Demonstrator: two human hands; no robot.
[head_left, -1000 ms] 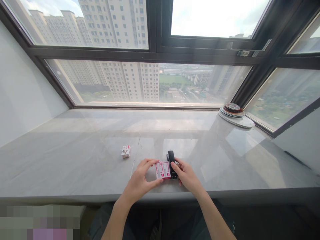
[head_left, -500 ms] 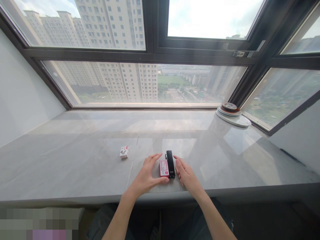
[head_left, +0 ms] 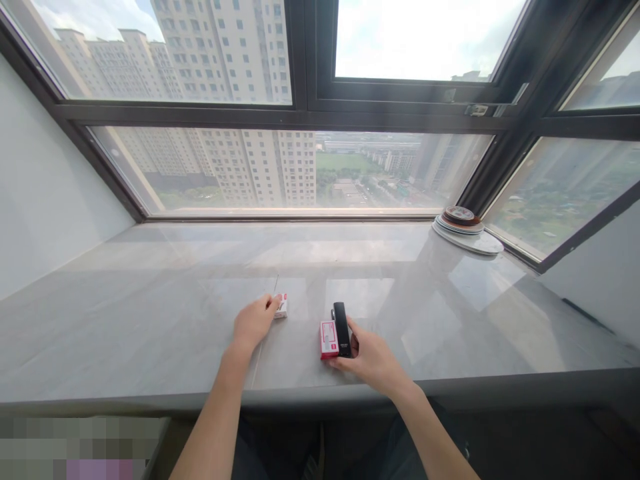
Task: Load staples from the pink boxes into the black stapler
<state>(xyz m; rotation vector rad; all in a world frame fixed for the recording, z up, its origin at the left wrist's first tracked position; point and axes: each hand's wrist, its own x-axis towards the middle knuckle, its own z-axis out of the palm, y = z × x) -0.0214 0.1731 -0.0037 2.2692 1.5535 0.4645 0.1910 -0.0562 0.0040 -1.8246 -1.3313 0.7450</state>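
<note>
My left hand (head_left: 256,323) is closed, with its fingertips on a small white box with red print (head_left: 283,307) and covering part of it. To the right lies a black stapler (head_left: 341,328), lengthwise to me on the counter. Flush against its left side is a red and white box (head_left: 329,339). My right hand (head_left: 373,353) curls around the stapler's near right side, with the fingers along the stapler and the thumb at the near end by the red and white box. Some of its fingertips are hidden.
All this rests on a grey marble sill (head_left: 150,320) with a rounded front edge. A stack of plates (head_left: 463,229) stands in the far right corner by the dark window frame (head_left: 300,117). White walls close off both sides.
My left hand has left the red and white box and gone to the small white box, which has shifted right. My right hand has closed in around the stapler, thumb at its near end.
</note>
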